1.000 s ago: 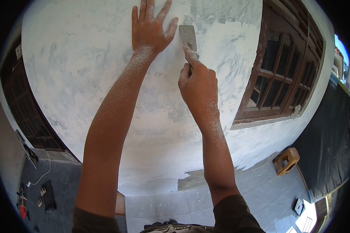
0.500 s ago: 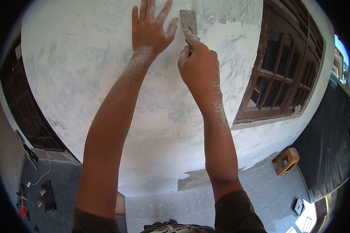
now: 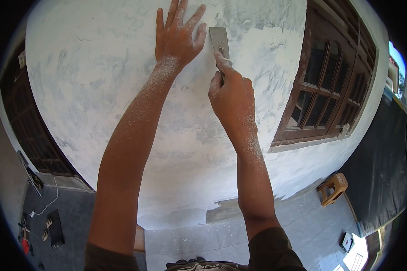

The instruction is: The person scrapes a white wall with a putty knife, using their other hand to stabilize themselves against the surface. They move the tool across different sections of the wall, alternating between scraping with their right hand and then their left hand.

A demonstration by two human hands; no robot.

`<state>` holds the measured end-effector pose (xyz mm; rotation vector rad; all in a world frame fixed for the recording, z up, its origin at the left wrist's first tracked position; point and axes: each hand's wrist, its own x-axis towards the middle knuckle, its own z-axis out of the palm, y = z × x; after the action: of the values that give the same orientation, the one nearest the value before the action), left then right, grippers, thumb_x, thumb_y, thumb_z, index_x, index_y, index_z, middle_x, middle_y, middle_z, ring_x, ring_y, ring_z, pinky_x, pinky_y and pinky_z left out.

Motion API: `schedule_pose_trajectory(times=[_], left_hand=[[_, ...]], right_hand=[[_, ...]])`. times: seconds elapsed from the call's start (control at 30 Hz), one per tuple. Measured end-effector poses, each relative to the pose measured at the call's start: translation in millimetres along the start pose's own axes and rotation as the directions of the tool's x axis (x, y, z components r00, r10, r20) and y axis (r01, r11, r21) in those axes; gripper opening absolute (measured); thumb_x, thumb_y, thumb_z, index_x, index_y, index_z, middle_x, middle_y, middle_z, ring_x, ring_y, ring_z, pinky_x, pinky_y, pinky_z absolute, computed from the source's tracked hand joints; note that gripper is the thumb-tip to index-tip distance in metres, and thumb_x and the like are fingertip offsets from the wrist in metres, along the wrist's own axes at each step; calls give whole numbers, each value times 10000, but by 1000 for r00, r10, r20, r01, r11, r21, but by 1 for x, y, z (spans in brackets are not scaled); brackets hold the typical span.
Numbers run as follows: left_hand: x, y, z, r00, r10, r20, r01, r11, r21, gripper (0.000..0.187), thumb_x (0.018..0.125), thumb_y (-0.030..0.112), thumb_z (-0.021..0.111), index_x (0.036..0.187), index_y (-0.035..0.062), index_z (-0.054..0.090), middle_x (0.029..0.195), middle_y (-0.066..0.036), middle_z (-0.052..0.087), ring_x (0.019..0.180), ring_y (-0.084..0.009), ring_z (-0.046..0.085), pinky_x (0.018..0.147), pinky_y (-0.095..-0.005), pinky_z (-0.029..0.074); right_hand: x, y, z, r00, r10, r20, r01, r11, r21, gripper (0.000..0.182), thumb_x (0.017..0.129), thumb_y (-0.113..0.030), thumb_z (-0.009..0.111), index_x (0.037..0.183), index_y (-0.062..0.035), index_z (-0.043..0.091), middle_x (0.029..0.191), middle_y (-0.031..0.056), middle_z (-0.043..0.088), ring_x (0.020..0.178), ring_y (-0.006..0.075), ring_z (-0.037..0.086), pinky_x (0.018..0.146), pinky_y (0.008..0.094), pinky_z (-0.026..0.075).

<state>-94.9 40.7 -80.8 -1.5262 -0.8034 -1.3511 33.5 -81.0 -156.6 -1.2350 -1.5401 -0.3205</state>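
Observation:
My left hand (image 3: 178,38) lies flat on the white, grey-smudged wall (image 3: 190,117) with its fingers spread. To the right of it, my right hand (image 3: 233,90) grips a putty knife (image 3: 219,39), the index finger stretched along the blade. The blade points up and lies against or very near the wall; some crumbs of pale material sit on it. Most of the knife's handle is hidden in my fist. White dust covers both hands and forearms.
A brown wooden window (image 3: 328,81) is set in the wall at right, and a dark door (image 3: 31,122) stands at left. On the tiled floor are a brown stool (image 3: 333,189), a white cable (image 3: 54,198) and a small white-and-black box (image 3: 347,242). Black sheeting (image 3: 380,167) hangs at far right.
My right hand has slid the putty knife a short way down the wall. The left hand stays spread on the wall, almost unmoved.

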Motion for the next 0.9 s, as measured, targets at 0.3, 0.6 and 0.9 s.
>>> schedule_pose_trajectory(times=[0.3, 0.6, 0.9], left_hand=[[-1, 1, -1, 1000, 2, 9, -2, 1000, 11, 549, 965, 289, 569, 1497, 169, 500, 1662, -158, 256, 1557, -303, 178, 1262, -550, 79], [0, -1, 0, 999, 40, 35, -40, 999, 16, 536, 979, 299, 531, 1496, 163, 501, 1663, -166, 251, 1556, -309, 183, 1261, -551, 79], [0, -1, 2, 999, 39, 37, -40, 998, 39, 547, 971, 299, 546, 1498, 159, 497, 1661, -172, 252, 1555, -310, 186, 1263, -551, 73]], right_hand=[[5, -3, -2, 999, 33, -8, -33, 999, 41, 406, 971, -69, 533, 1365, -72, 629, 943, 245, 740, 802, 335, 756, 781, 408, 605], [7, -3, -4, 999, 35, -13, -35, 999, 8, 386, 975, -81, 534, 1345, -64, 644, 928, 250, 738, 775, 324, 754, 740, 401, 607], [14, -5, -5, 999, 37, -19, -37, 999, 5, 396, 969, -88, 541, 1352, -84, 642, 943, 253, 736, 810, 346, 754, 792, 422, 608]])
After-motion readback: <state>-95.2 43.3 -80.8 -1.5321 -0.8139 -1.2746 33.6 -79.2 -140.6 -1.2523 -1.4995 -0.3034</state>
